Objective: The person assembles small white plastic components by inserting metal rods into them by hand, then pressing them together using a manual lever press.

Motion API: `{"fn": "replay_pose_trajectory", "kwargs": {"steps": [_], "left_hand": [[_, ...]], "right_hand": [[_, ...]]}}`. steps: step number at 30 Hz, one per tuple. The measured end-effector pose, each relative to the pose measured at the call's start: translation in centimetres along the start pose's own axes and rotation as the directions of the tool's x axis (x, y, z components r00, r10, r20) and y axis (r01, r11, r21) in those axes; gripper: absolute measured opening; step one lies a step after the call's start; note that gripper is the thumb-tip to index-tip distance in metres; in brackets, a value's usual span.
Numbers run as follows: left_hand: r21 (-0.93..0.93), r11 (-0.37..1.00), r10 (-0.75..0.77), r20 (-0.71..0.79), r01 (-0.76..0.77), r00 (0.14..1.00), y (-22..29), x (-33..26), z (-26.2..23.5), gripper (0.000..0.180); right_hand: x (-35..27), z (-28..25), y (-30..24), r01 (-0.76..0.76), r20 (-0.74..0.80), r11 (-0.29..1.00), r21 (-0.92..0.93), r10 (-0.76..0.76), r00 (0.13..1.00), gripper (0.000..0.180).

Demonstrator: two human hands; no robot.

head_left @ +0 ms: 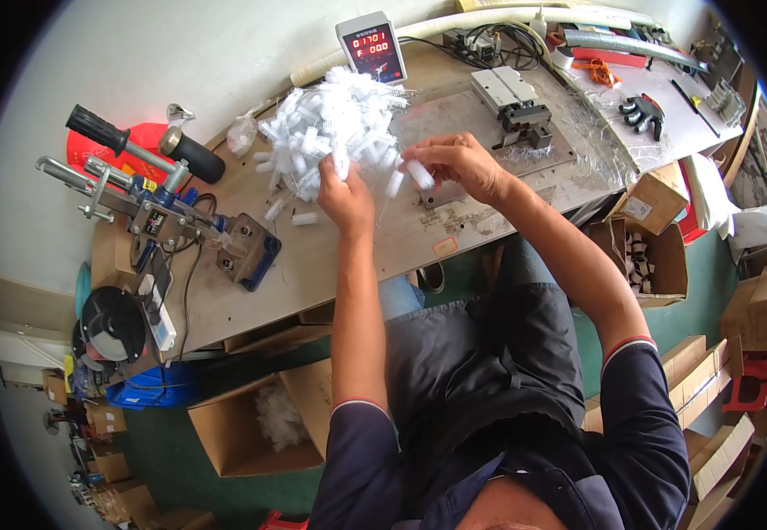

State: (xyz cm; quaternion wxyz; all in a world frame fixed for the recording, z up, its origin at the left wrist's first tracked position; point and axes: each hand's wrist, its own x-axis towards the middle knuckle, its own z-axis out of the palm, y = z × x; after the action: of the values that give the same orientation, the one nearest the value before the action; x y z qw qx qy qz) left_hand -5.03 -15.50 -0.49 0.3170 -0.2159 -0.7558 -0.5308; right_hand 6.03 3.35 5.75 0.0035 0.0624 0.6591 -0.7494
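Pinching white tube [420,174] in right hand [459,162] fingers | left hand [345,196] fingers gripping tube pile [335,132] edge | bench [401,238] front bare

left hand [345,196]: its fingers go into the pile of white plastic parts [335,132], so the fingertips are hidden.
right hand [454,163]: covers part of a small white piece [419,174].
cardboard box [255,424]: white stuff inside, too blurry to tell.
black glove [644,113]: too small to see well.
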Motion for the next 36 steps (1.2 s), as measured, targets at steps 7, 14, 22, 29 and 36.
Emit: {"fn": "replay_pose_trajectory", "kwargs": {"steps": [7,14,22,29,36], "left_hand": [[0.005,1.0,-0.012,0.004,0.012,1.0,-0.1,0.1,0.0,0.017],[0.01,0.999,-0.03,0.024,0.03,0.999,0.0,0.0,0.0,0.017],[0.002,1.0,0.002,0.018,-0.002,1.0,0.1,-0.1,0.2,0.016],[0.001,1.0,-0.003,0.009,0.003,1.0,-0.1,-0.2,0.2,0.016],[-0.001,0.999,0.033,-0.028,-0.033,0.999,-0.2,-0.1,0.2,0.016]], "right_hand": [[0.8,0.5,-0.7,0.313,-0.058,0.948,0.066,-0.309,0.949,0.022],[0.6,-1.0,1.9,0.271,-0.118,0.599,-0.754,-0.529,0.84,0.019],[-0.1,-3.1,4.5,0.158,0.08,0.099,-0.982,-0.543,0.836,0.014],[0.2,-3.2,3.7,0.23,0.208,-0.018,-0.973,-0.497,0.842,0.013],[-4.9,-5.5,5.4,0.045,-0.233,0.428,-0.902,-0.573,0.786,0.014]]}}
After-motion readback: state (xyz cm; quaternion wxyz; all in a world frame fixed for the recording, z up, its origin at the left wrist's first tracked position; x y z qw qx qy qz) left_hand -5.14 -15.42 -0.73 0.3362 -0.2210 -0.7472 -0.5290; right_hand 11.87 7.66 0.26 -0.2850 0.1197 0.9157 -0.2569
